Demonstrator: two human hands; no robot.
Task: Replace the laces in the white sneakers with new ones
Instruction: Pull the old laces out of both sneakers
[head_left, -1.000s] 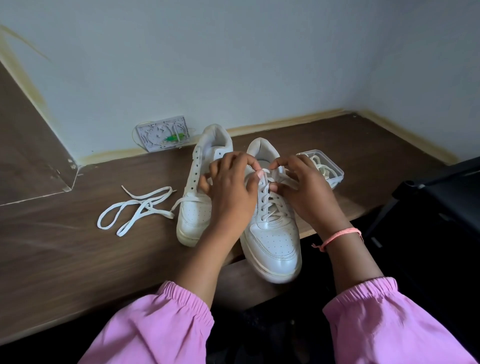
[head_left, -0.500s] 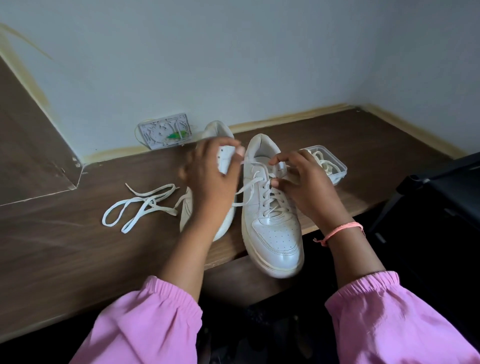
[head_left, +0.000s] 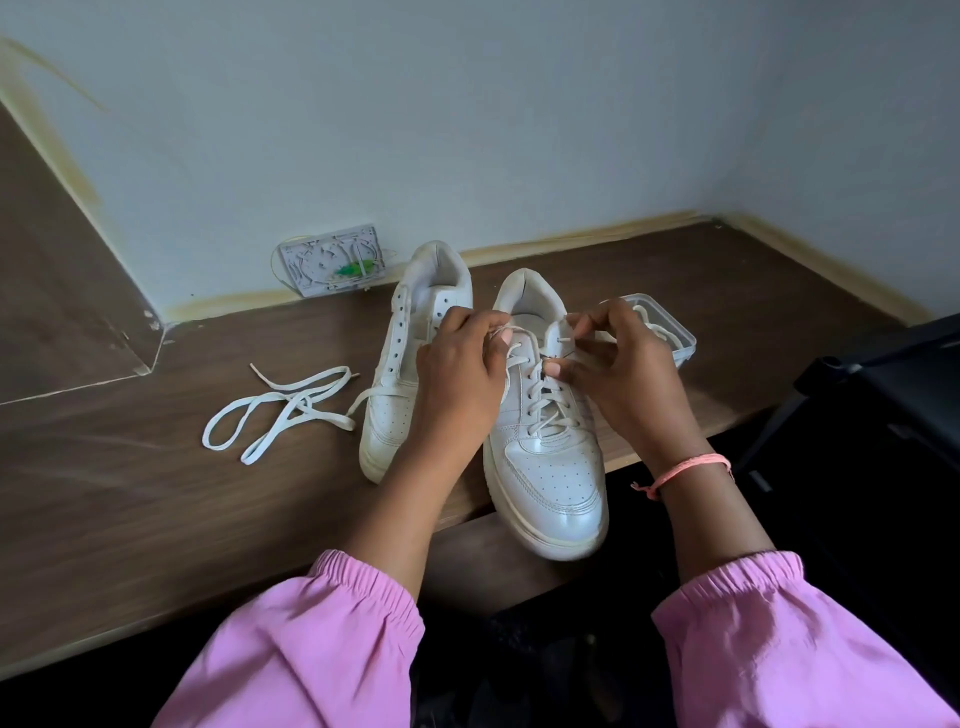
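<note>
Two white sneakers stand side by side on the brown table (head_left: 130, 493), toes toward me. The right sneaker (head_left: 550, 478) is laced over most of its eyelets and its toe hangs past the table's edge. My left hand (head_left: 457, 384) pinches one lace end at the shoe's upper left eyelets. My right hand (head_left: 618, 374) pinches the other lace end at the upper right eyelets. The left sneaker (head_left: 405, 374) has bare eyelets, partly hidden behind my left hand. A loose white lace (head_left: 280, 410) lies tangled on the table to its left.
A clear plastic box (head_left: 675, 338) holding more laces sits behind my right hand. A grey wall plate (head_left: 332, 260) with a green spot leans against the wall. A dark chair (head_left: 883, 389) stands at the right. The table's front edge runs diagonally under my forearms.
My left hand had swung out to the left, drawing the lace through, and has come back to the right sneaker's upper eyelets. My right hand stayed at the shoe's right side.
</note>
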